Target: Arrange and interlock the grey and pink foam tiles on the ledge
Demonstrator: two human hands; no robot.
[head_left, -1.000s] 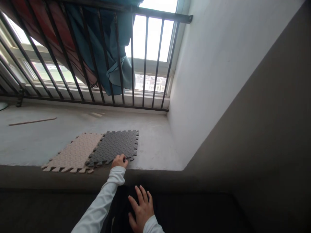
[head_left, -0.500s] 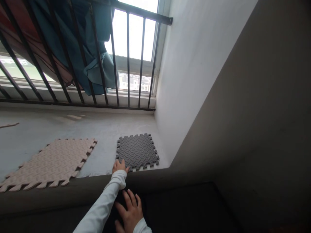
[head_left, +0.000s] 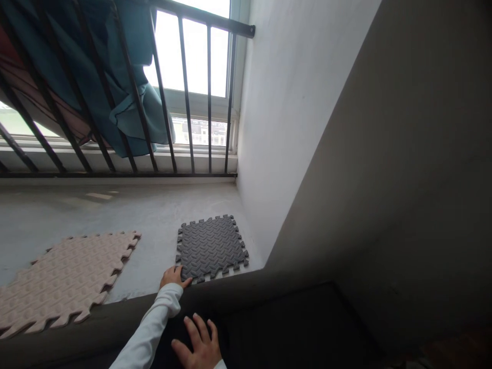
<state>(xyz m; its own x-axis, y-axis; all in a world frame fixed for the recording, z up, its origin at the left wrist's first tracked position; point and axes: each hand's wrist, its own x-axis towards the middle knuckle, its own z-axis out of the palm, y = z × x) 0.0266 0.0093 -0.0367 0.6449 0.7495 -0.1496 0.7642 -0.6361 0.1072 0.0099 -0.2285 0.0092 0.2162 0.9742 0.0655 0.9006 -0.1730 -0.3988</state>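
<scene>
A grey foam puzzle mat (head_left: 210, 247) lies flat on the concrete ledge (head_left: 154, 215), close to the white wall on the right. My left hand (head_left: 173, 277), in a white sleeve, reaches over the ledge's dark edge, its fingers curled on the mat's near left corner. A beige foam puzzle mat (head_left: 65, 277) lies to the left, apart from the grey one. My right hand (head_left: 198, 346) rests flat, fingers spread, on a dark surface below the ledge and holds nothing.
A black barred railing (head_left: 184, 102) runs along the window at the back of the ledge, with teal cloth (head_left: 126, 107) draped over it. A white wall (head_left: 292, 128) and a dark wall (head_left: 403, 179) close in the right side.
The grey mat, which lay overlapping the beige mat, has been slid right towards the wall and now lies apart from it. My left hand went with it; my right hand stayed flat.
</scene>
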